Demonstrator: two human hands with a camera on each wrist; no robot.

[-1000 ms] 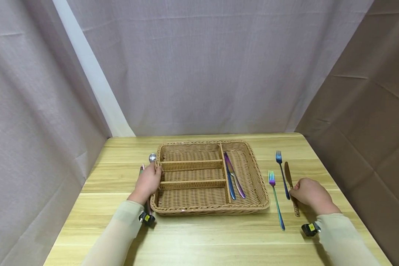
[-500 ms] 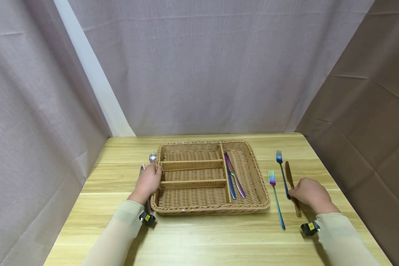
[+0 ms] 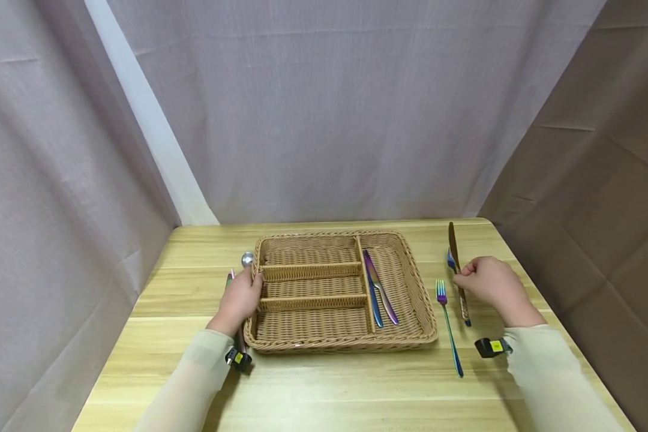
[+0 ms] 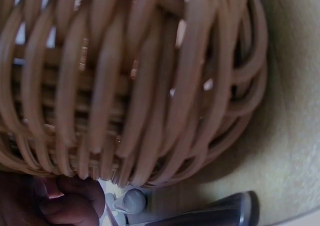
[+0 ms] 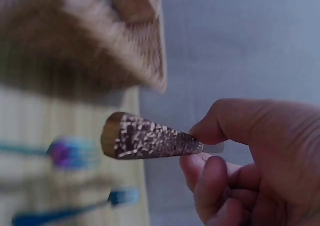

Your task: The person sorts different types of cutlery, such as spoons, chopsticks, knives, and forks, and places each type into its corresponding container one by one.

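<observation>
At the left end of a wicker cutlery basket [image 3: 340, 346], my left hand [image 3: 239, 301] grips the rim, thumb over the inner side. The left wrist view shows its woven wall [image 4: 105, 85] with curled fingers [image 4: 75, 203] below. My right hand [image 3: 494, 287] pinches a table knife [image 3: 453, 240] with a dark blade and patterned handle [image 5: 150, 138], raised off the table. Beneath it lies a blue fork [image 3: 450, 261], partly hidden by knife and hand. To its left is a rainbow-coloured fork [image 3: 450, 330]. Two knives, one blue [image 3: 377, 311] and one purple [image 3: 389, 305], lie in the basket's right compartment.
A round silver spoon head [image 3: 247, 258] shows beyond the left hand, outside the basket. Other cutlery [image 3: 241, 342] there is mostly hidden by hand and basket. Dividers [image 3: 313, 300] split the basket. Curtains surround the wooden table [image 3: 324, 390] at the back and sides.
The right hand has lifted the patterned knife off the table and moved it away from me and slightly left, over the blue fork. The left hand stays at the basket rim.
</observation>
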